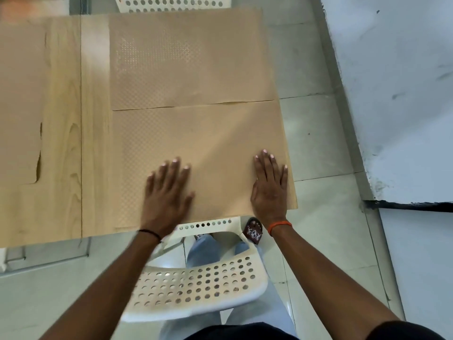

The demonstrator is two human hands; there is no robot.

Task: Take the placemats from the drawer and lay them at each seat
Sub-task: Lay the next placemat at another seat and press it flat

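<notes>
Wooden table (94,143) across the frame's left and centre, near placemat (196,148) at its lower-right corner touching a far placemat (186,60) above, white perforated chair (196,288) below centre, left hand (166,195) and right hand (269,185) flat, fingers spread, on the near placemat.

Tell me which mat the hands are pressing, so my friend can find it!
Start at the wooden table. Two tan placemats lie edge to edge at its right end. It is the near placemat, by the white holey chair, with both hands flat on it.
</notes>
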